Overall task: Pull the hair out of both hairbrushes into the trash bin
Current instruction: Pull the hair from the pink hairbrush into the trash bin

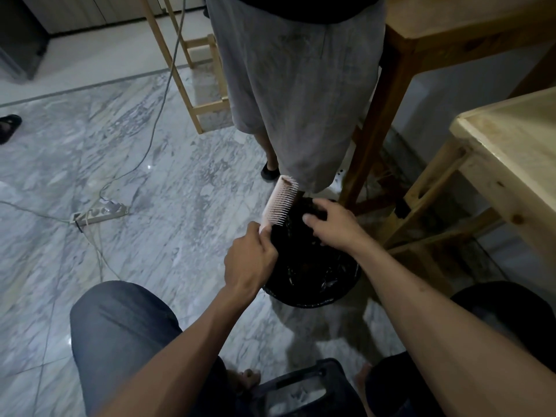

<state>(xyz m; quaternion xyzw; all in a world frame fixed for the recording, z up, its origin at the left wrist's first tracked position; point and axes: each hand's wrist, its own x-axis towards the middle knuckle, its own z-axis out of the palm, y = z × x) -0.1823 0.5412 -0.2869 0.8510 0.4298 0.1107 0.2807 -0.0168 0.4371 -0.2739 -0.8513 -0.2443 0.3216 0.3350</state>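
Observation:
My left hand (251, 261) grips the handle of a pink hairbrush (278, 203), held tilted over the trash bin with its bristles facing right. My right hand (332, 225) hovers over the bin just right of the brush, fingers curled around a dark clump of hair (316, 210). The round trash bin (313, 299) lined with a black bag stands on the floor between my knees and a standing person. Only one hairbrush is in view.
A person in grey shorts (301, 85) stands just beyond the bin. A wooden table (511, 145) is at the right and wooden legs (373, 130) sit behind the bin. A power strip (99, 212) with cables lies on the marble floor at left.

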